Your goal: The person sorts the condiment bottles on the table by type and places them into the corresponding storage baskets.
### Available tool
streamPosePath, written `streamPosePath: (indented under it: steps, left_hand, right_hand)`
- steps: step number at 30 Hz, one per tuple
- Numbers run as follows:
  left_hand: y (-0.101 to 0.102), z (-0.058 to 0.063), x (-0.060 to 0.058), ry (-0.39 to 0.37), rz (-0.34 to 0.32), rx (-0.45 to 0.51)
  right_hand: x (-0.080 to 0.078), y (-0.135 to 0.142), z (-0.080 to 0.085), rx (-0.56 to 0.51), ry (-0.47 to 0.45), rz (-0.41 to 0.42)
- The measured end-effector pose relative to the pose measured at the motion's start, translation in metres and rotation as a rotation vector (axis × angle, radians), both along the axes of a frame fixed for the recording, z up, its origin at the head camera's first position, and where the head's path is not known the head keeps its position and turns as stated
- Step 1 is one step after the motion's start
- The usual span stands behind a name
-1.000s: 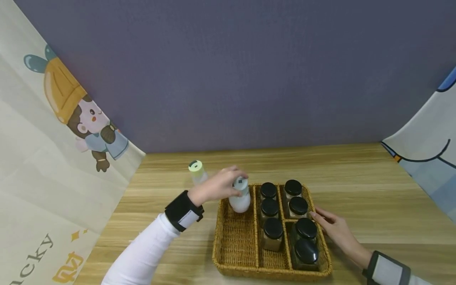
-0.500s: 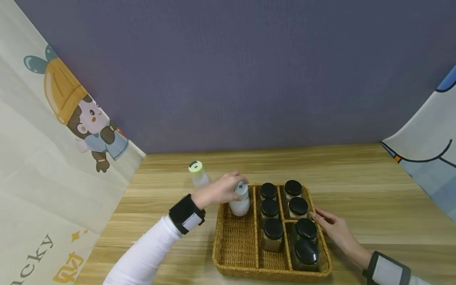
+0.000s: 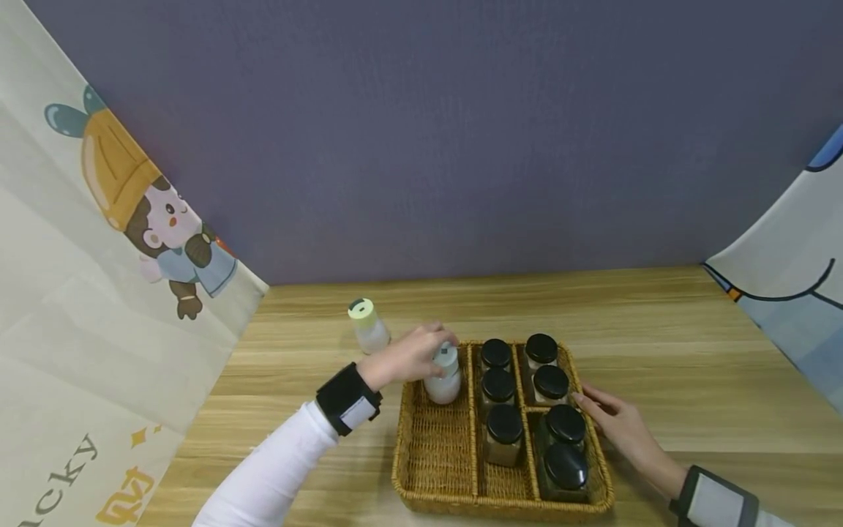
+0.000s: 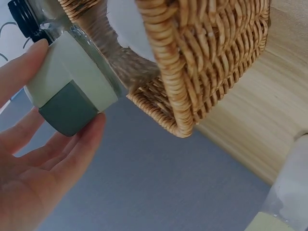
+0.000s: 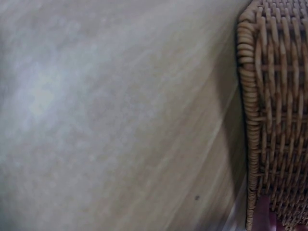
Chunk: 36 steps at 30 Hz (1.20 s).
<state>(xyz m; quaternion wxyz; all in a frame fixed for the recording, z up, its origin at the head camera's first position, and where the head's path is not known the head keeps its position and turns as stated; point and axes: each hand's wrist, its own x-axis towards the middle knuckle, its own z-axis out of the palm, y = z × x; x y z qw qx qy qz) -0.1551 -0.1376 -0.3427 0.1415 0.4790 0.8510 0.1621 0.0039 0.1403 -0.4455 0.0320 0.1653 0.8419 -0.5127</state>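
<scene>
My left hand (image 3: pixel 406 359) pinches the pale lid (image 4: pixel 67 72) of a clear seasoning bottle (image 3: pixel 443 389) with white contents. The bottle stands in the far end of the left compartment of a wicker basket (image 3: pixel 435 500). In the left wrist view, thumb and fingertips lie on opposite sides of the lid. My right hand (image 3: pixel 619 419) touches the basket's right side with fairly straight fingers; the right wrist view catches only a bit of fingers (image 5: pixel 262 214) against the wicker wall.
Several black-lidded jars (image 3: pixel 504 424) fill parts of the middle and right compartments. A second bottle (image 3: pixel 371 331) with a yellow-green lid stands on the wooden table (image 3: pixel 316 410), behind and left of the basket. A dark wall (image 3: pixel 461 146) rises behind, with printed cloths at both sides.
My left hand has lowered the bottle slightly into the left compartment, moving a little down and toward me. The right hand and the basket have stayed put.
</scene>
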Motion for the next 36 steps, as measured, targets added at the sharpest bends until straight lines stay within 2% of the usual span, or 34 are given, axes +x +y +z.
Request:
streamPosePath:
  steps: [19,36]
  left_hand:
    - [-0.001,-0.008,-0.004,-0.017,0.028,0.003]
    - [-0.007,-0.011,-0.007,-0.048,0.029,0.051]
  right_hand:
    - [-0.001,-0.001,0.001,-0.024,-0.016,0.005]
    - [0.0,-0.001,0.003,-0.042,-0.052,-0.005]
